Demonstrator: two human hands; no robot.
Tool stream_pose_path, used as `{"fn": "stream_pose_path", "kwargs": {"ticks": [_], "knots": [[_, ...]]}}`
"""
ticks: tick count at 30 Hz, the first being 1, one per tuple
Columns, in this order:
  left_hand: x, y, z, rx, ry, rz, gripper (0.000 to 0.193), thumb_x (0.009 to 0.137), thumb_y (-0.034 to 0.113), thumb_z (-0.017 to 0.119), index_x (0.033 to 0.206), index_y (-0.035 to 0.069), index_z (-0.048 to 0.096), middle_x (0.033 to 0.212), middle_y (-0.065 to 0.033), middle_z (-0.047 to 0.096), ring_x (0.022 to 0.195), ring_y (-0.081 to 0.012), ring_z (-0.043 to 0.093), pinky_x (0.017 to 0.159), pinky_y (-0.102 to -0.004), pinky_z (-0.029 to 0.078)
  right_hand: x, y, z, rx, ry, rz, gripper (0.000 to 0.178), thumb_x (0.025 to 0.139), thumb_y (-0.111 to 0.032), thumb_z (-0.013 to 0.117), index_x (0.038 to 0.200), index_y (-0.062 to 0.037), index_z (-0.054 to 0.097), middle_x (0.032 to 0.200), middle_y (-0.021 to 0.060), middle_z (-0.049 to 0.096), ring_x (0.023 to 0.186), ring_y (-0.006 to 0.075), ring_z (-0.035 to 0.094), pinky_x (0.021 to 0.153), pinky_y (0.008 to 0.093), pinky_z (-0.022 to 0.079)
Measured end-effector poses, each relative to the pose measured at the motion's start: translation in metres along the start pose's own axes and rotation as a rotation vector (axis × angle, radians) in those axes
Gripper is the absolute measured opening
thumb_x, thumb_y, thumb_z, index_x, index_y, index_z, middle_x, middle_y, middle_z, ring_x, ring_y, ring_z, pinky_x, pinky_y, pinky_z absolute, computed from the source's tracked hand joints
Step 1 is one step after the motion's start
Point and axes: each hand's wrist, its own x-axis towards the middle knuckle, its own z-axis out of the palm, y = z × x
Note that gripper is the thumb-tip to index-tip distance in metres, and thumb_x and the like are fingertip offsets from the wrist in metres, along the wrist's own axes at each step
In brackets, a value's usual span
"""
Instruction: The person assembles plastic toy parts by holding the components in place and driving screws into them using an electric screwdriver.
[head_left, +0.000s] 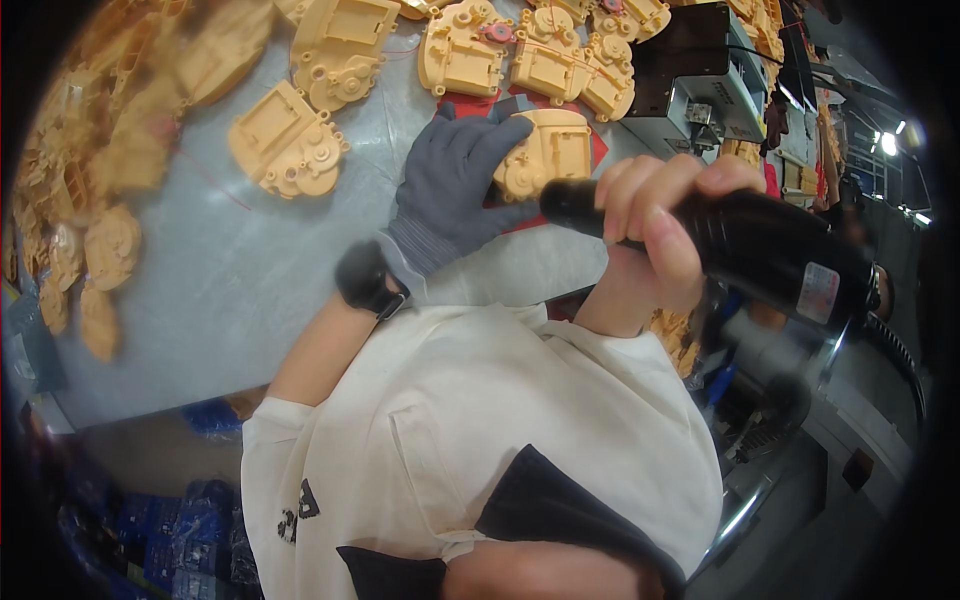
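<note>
My left hand (455, 175), in a grey glove, grips the left side of a pale orange plastic housing (560, 145) that rests on a red mat (600, 150). My bare right hand (655, 215) is wrapped round a black corded power tool, which looks like an electric screwdriver (770, 240). The tool's front end meets the lower edge of the housing in this view; whether it touches cannot be made out. Its tip is hidden. Left of my gloved hand, another housing (285, 140) lies on the grey table (230, 270), its gear-like round shapes facing up.
More orange housings (465, 50) lie in a row along the far side. A blurred pile of orange parts (110, 130) covers the left. A dark metal box (690, 75) stands at the far right. Blue plastic-wrapped bundles (190, 530) sit below the table's front edge.
</note>
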Motion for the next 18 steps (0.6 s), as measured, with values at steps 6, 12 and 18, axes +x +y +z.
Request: {"fn": "stream_pose_path", "kwargs": {"ticks": [6,12,18], "knots": [[0.0004,0.001,-0.0003,-0.03,0.017,0.024,0.08,0.056,0.025,0.079,0.127,0.009,0.045,0.106,-0.0134,0.057,0.097,-0.0323,0.055,0.087,-0.043,0.042,0.001,-0.0007,0.001,-0.013,-0.014,0.03,0.042,0.069,-0.001,0.06,0.1,-0.0072,0.034,0.058,0.0072,0.049,0.049,0.0187,0.049,0.053,0.0314,0.045],[-0.0005,0.0034,-0.0008,-0.023,0.021,0.011,0.079,0.057,0.025,0.079,0.127,0.01,0.046,0.106,-0.0133,0.057,0.096,-0.0322,0.055,0.088,-0.0432,0.042,0.0013,0.0009,-0.0039,-0.04,-0.13,0.016,0.039,0.074,0.0,0.052,0.11,-0.0047,0.037,0.063,0.0083,0.047,0.051,0.0199,0.048,0.057,0.0379,0.042],[-0.0003,0.0011,-0.0009,-0.001,-0.006,-0.023,0.074,0.064,0.04,0.076,0.126,0.012,0.046,0.107,-0.0057,0.055,0.101,-0.0247,0.052,0.097,-0.0448,0.036,0.0018,0.0076,-0.0015,0.004,-0.182,0.008,0.041,0.072,0.005,0.061,0.102,-0.0059,0.035,0.061,0.0082,0.051,0.051,0.018,0.05,0.053,0.0297,0.046]]}}
